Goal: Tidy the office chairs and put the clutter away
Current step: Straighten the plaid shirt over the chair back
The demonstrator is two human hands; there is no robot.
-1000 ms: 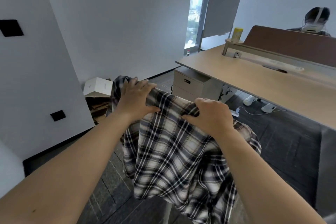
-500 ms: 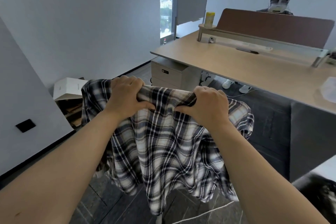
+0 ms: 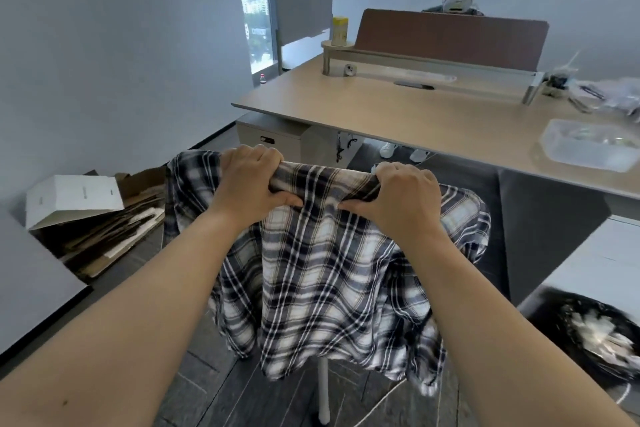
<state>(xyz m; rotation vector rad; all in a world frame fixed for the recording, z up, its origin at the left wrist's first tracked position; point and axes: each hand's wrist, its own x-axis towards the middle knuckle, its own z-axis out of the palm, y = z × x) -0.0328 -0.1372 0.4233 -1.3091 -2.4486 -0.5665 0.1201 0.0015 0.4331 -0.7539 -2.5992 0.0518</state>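
A black-and-white plaid shirt (image 3: pixel 318 274) hangs draped over the back of an office chair, hiding the backrest completely. Only a white chair leg (image 3: pixel 323 388) shows below the cloth. My left hand (image 3: pixel 249 184) grips the covered top edge on the left. My right hand (image 3: pixel 398 198) grips the same edge on the right, about a hand's width away. Both hands have the fingers curled over the far side and the thumbs pressed on the near side.
A long wooden desk (image 3: pixel 433 118) runs ahead and to the right, with a brown divider (image 3: pixel 450 35) and a person seated behind it. A drawer cabinet (image 3: pixel 277 135) stands under the desk. Flattened cardboard (image 3: pixel 100 218) lies left. A bin (image 3: pixel 595 333) stands at right.
The chair with the shirt has turned and moved toward the desk, both hands still on its top edge. My view has swung right, bringing the bin and the desk's right end into sight.
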